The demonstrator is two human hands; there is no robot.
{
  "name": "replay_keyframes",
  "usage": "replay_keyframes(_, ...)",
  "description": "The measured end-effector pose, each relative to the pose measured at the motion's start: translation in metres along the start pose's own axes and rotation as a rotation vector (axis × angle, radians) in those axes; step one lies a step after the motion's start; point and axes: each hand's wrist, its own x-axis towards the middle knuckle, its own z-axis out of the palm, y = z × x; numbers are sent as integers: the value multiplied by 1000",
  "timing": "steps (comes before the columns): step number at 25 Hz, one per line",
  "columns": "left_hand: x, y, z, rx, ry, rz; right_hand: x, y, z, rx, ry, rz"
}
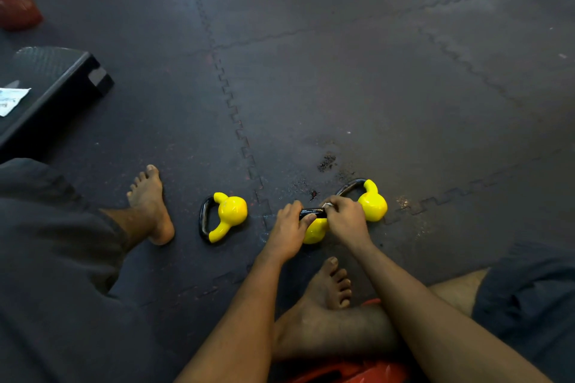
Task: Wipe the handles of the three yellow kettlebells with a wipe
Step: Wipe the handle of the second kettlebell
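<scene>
Two bare arms [236, 320] reach out from the bottom edge to the middle kettlebell [314, 232]. It is yellow and sits on the floor [342, 71] between the two hands, partly hidden by them. Its black handle [312, 213] runs across the top. The left hand [287, 225] has its fingers and thumb curled round the left end of the handle. The right hand [345, 221] is curled over the right end and pinches a small pale wipe [327, 204] there. Only a little bit of the wipe peeks out.

Just beside the right hand, on its far side, lies the right kettlebell [373, 204]. Left of the left hand, a little way off, the left kettlebell [231, 211] lies on its side. Its black loop points away from the hands.

Further left is a bare foot [152, 205]. Another bare foot [329, 286] lies closer to the camera than the hands. The floor is dark rubber mats joined like puzzle pieces. Far left of the hands is a black step [56, 87] with a white paper [12, 99] on it. An orange-red thing [348, 375] shows under the arms.
</scene>
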Motion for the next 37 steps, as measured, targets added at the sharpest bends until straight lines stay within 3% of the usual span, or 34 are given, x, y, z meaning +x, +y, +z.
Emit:
replay_keyframes(3,-1,-2,-2,12,-46,35,8,-1,-5,-114,-179,-27)
replay_keyframes(6,0,-2,-4,-3,-73,47,12,4,-12,-39,-249,10)
replay_keyframes(16,3,-3,0,-86,22,-57,1,8,-4,100,28,-18)
replay_keyframes(22,3,0,5,-62,73,-133,-10,-3,12,123,49,-225)
replay_keyframes(29,5,-1,3,-247,-40,-121,-17,1,10,312,307,152)
replay_keyframes(37,0,12,12,-155,-116,-55,-19,-10,15,372,489,563)
